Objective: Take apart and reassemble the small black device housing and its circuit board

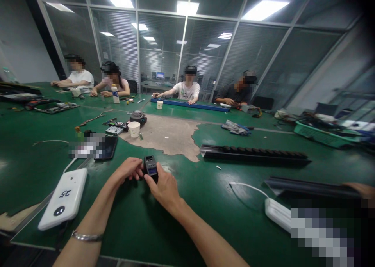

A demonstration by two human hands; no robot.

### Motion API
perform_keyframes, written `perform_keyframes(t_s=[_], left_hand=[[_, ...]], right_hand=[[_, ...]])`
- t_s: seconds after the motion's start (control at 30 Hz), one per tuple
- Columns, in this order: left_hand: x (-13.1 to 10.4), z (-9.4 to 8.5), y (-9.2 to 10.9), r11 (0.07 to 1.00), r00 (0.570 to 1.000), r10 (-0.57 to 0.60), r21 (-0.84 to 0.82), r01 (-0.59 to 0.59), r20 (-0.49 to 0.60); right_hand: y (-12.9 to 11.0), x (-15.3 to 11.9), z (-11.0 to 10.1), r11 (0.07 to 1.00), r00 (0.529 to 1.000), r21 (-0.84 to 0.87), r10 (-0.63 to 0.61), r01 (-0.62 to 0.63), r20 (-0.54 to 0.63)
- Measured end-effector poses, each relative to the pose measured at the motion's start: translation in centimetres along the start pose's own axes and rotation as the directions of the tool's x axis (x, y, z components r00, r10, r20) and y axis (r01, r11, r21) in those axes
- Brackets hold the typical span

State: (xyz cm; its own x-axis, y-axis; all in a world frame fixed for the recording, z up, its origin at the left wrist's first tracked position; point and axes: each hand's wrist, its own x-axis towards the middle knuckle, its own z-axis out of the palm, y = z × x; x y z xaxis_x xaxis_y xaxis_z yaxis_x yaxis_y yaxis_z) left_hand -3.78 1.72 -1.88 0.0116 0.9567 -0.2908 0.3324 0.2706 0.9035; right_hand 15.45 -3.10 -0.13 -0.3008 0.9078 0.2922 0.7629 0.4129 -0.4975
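A small black boxy device (pixel 150 166) with a blue inner part stands on the green table (pixel 187 204). My right hand (pixel 165 185) grips its right side, the thumb on the near face and the fingers behind. Just left of the device is my left hand (pixel 132 169), its fingers curled and the fingertips at or beside the device's left edge. Whether those fingertips press on it cannot be made out. A metal bracelet (pixel 87 236) circles the left wrist.
A white power bank (pixel 66 198) lies left of my forearm, near a dark phone (pixel 106 148). Beyond are a paper cup (pixel 134 129), a long black rail (pixel 254 155) and gloves (pixel 236 127). Another person's hand (pixel 361 189) touches a dark rail at right. Several people sit across.
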Motion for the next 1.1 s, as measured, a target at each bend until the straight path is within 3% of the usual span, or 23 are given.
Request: perform_keyframes(t_s=[0.2, 0.37, 0.57, 0.7, 0.9, 1.1], left_hand=[[-0.1, -0.2, 0.0, 1.000, 1.000, -0.013, -0.010, 0.013, 0.018], [-0.6, 0.0, 0.5, 1.000, 0.999, -0.004, 0.009, 0.004, 0.041], [-0.9, 0.1, 0.9, 0.999, 0.999, -0.010, 0.038, 0.008, 0.053], [-1.0, 0.2, 0.8, 1.000, 0.999, -0.011, 0.027, 0.009, 0.046], [-0.8, 0.2, 0.6, 1.000, 0.997, -0.008, -0.001, 0.008, 0.075], [-0.9, 0.3, 0.9, 0.999, 0.993, -0.033, -0.009, 0.034, 0.109]], right_hand=[[0.1, 1.1, -2.6, 0.993, 0.996, 0.111, 0.039, -0.029, -0.084], [1.8, 1.3, -4.2, 0.993, 0.984, 0.099, 0.084, -0.069, -0.155], [3.6, -0.2, -3.5, 0.978, 0.978, -0.065, 0.196, -0.200, -0.070], [4.3, -0.9, -2.9, 0.984, 0.989, -0.096, 0.148, -0.149, -0.011], [4.7, -0.9, -2.5, 0.990, 0.989, -0.035, 0.131, -0.134, -0.074], [4.7, -0.8, -2.1, 0.995, 0.993, -0.025, 0.099, -0.101, -0.061]])
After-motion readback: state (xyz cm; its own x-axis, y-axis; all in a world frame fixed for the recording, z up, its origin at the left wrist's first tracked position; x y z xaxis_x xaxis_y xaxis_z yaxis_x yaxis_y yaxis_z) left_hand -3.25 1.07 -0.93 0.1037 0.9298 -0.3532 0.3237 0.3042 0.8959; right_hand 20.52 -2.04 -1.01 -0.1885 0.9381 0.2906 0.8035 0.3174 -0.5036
